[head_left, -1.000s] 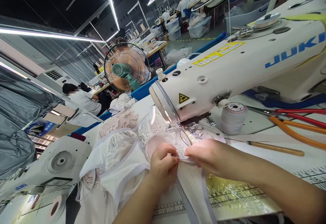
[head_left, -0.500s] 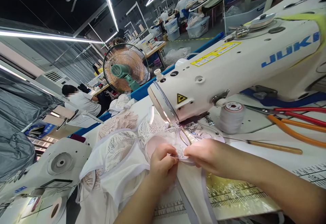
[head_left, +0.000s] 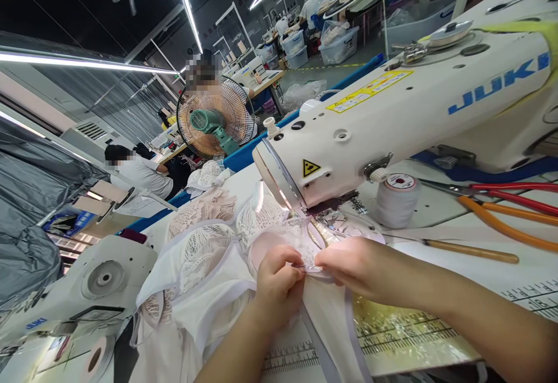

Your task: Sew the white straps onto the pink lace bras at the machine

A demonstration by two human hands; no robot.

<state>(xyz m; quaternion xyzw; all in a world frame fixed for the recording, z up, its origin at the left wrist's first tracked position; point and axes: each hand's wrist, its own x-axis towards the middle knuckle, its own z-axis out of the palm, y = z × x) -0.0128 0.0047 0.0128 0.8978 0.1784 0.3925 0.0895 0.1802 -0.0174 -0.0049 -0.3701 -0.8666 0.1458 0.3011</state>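
A white lace garment [head_left: 204,255] lies bunched on the table in front of a white JUKI sewing machine [head_left: 392,115]. My left hand [head_left: 279,281] pinches the lace edge just before the needle area, fingers closed on the fabric. My right hand [head_left: 353,264] presses and pinches the same edge from the right, its fingertips meeting the left hand's. A white strap [head_left: 322,342] hangs from the garment toward me. The needle and presser foot [head_left: 320,220] sit just beyond my fingers, partly hidden by the machine head.
A white thread spool [head_left: 396,200] stands right of the needle. Red and orange handled pliers [head_left: 501,206] and a wooden-handled tool [head_left: 471,250] lie on the table. A fan [head_left: 215,118] stands behind; another machine [head_left: 82,290] sits at left. Other workers sit farther back.
Both hands stay pinched on the lace in the same place. A person has appeared behind the fan, and the view has drifted slightly.
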